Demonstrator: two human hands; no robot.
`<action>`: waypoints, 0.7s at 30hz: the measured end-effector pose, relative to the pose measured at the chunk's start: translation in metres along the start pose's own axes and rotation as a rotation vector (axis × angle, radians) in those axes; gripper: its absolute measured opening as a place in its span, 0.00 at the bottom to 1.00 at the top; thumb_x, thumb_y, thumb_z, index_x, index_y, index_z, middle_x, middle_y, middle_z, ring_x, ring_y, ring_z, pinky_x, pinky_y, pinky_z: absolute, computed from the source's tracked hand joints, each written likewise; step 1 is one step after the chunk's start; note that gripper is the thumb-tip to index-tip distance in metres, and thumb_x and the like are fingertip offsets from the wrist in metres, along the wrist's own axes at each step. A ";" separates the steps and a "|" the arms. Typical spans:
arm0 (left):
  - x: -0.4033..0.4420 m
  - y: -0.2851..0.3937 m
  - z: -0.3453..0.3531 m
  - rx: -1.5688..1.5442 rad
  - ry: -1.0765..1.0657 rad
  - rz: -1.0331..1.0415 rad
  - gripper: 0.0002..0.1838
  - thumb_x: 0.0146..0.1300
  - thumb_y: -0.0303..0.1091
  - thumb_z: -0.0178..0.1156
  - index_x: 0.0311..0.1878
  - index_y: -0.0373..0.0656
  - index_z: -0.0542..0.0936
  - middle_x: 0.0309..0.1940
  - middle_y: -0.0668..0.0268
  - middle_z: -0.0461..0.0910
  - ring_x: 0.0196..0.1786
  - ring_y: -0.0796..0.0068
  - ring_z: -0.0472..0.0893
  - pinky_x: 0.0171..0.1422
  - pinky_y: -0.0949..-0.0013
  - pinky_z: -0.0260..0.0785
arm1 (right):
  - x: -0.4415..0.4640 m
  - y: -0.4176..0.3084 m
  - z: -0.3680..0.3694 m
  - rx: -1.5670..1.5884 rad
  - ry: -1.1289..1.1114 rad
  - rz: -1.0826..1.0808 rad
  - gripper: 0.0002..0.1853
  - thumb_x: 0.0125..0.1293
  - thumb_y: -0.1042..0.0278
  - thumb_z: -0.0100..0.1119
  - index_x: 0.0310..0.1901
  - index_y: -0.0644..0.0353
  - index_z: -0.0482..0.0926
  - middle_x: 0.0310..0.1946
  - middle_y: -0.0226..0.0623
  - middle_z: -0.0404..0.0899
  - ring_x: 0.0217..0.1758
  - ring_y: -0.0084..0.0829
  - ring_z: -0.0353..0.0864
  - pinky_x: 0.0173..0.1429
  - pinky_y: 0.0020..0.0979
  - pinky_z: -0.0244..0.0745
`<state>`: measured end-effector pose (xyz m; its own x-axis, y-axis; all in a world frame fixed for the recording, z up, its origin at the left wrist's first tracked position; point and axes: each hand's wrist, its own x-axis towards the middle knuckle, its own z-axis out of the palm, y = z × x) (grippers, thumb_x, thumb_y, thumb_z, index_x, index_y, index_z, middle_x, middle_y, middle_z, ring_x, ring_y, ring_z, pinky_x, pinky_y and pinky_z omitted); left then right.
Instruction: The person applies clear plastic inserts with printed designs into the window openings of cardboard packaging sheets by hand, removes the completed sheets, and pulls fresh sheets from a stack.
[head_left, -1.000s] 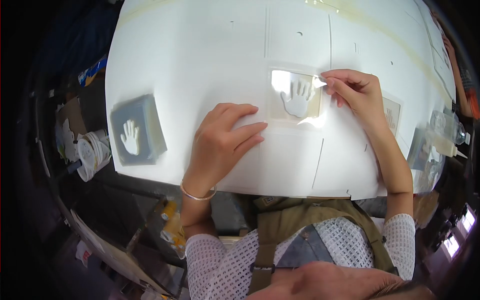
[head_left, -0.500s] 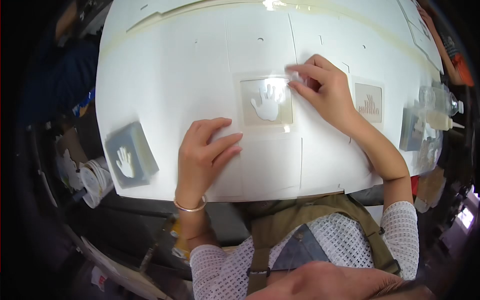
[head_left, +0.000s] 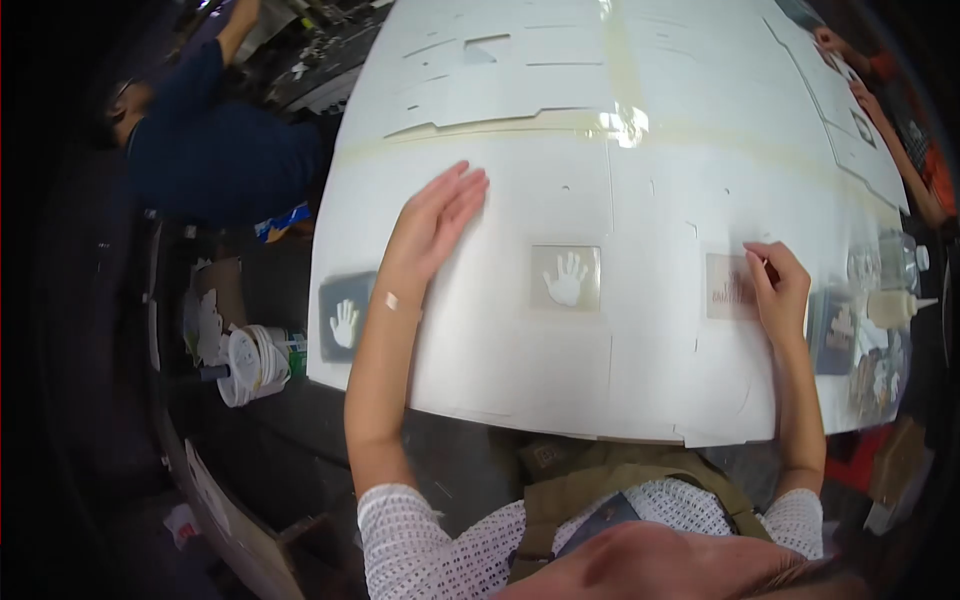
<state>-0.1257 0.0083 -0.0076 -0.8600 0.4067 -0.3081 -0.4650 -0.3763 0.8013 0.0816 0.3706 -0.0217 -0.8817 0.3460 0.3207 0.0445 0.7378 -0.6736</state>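
Observation:
My left hand [head_left: 437, 218] is raised over the left part of the white board [head_left: 500, 370], fingers stretched out and holding nothing. A clear square with a white hand shape [head_left: 566, 279] lies flat near the board's middle, with neither hand on it. To the right, my right hand [head_left: 778, 272] has its fingers curled in a pinch at the right edge of a square with reddish lettering [head_left: 728, 287]; what is between the fingertips is too small to make out. A stack of clear sheets with a white hand shape [head_left: 343, 322] lies at the board's left edge.
At the right edge are another stack of sheets [head_left: 834, 330], a clear bottle [head_left: 900, 258] and a nozzle bottle [head_left: 893, 308]. A white bucket [head_left: 255, 362] stands left of the board. One person in dark blue is at the upper left; another person's hands are at the upper right.
My right hand has left the middle square and moved right to the lettered one. My left hand has lifted away and its fingers point up the board. The view has shifted, showing more of the board's far part.

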 end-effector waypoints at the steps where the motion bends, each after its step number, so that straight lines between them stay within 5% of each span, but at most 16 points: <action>1: 0.028 0.002 -0.008 -0.200 0.053 -0.038 0.20 0.67 0.26 0.52 0.59 0.26 0.64 0.56 0.49 0.70 0.61 0.58 0.71 0.67 0.62 0.66 | -0.002 0.002 0.001 0.043 0.008 0.029 0.05 0.61 0.80 0.56 0.37 0.65 0.80 0.22 0.31 0.69 0.22 0.18 0.63 0.27 0.21 0.59; 4: 0.096 0.001 -0.011 -0.336 0.277 0.003 0.15 0.68 0.27 0.51 0.52 0.26 0.66 0.52 0.49 0.71 0.58 0.55 0.72 0.68 0.59 0.65 | -0.003 0.004 0.000 0.100 0.010 0.035 0.05 0.61 0.80 0.55 0.37 0.66 0.80 0.22 0.32 0.69 0.22 0.19 0.64 0.27 0.21 0.60; 11: 0.166 -0.005 0.027 -0.495 0.246 0.081 0.10 0.69 0.26 0.48 0.49 0.31 0.69 0.49 0.52 0.74 0.56 0.57 0.74 0.65 0.56 0.68 | -0.009 0.002 -0.007 0.177 -0.056 -0.004 0.05 0.59 0.82 0.56 0.36 0.67 0.80 0.24 0.33 0.72 0.23 0.20 0.69 0.26 0.21 0.63; 14: 0.164 0.025 0.036 -0.733 0.162 0.156 0.09 0.69 0.24 0.47 0.48 0.33 0.73 0.46 0.53 0.79 0.52 0.58 0.79 0.62 0.54 0.71 | -0.010 -0.001 -0.014 0.294 -0.021 0.039 0.09 0.58 0.83 0.56 0.41 0.65 0.80 0.25 0.31 0.72 0.22 0.18 0.69 0.26 0.19 0.62; 16: 0.130 0.051 0.029 -0.552 -0.223 0.193 0.10 0.68 0.24 0.49 0.51 0.32 0.72 0.50 0.53 0.77 0.55 0.60 0.76 0.64 0.57 0.68 | -0.008 0.006 -0.020 0.403 -0.039 0.142 0.10 0.63 0.79 0.53 0.45 0.65 0.80 0.27 0.29 0.73 0.23 0.17 0.69 0.26 0.18 0.63; 18: 0.069 0.072 0.045 -0.566 -0.484 0.067 0.13 0.68 0.26 0.49 0.54 0.33 0.72 0.51 0.53 0.76 0.56 0.63 0.75 0.64 0.64 0.67 | -0.003 0.011 -0.028 0.831 -0.212 0.503 0.17 0.71 0.63 0.46 0.53 0.67 0.75 0.32 0.35 0.77 0.24 0.18 0.70 0.28 0.20 0.67; 19: 0.041 0.078 0.054 -0.645 -0.545 0.005 0.14 0.69 0.27 0.49 0.55 0.33 0.71 0.53 0.53 0.76 0.57 0.64 0.75 0.64 0.66 0.66 | -0.001 0.016 -0.031 0.834 -0.180 0.512 0.17 0.71 0.63 0.46 0.53 0.67 0.75 0.32 0.35 0.77 0.24 0.18 0.70 0.28 0.20 0.67; 21: -0.008 0.076 0.068 -0.569 -0.568 0.091 0.19 0.71 0.35 0.46 0.58 0.33 0.70 0.57 0.56 0.74 0.60 0.63 0.73 0.67 0.62 0.64 | 0.002 0.023 -0.033 1.686 -0.343 0.688 0.32 0.73 0.46 0.37 0.61 0.70 0.66 0.47 0.48 0.78 0.30 0.26 0.76 0.33 0.23 0.73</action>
<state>-0.1402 0.0326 0.0907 -0.7327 0.6574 0.1762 -0.5656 -0.7321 0.3797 0.0960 0.4076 -0.0150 -0.9678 0.0203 -0.2508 0.1247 -0.8268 -0.5485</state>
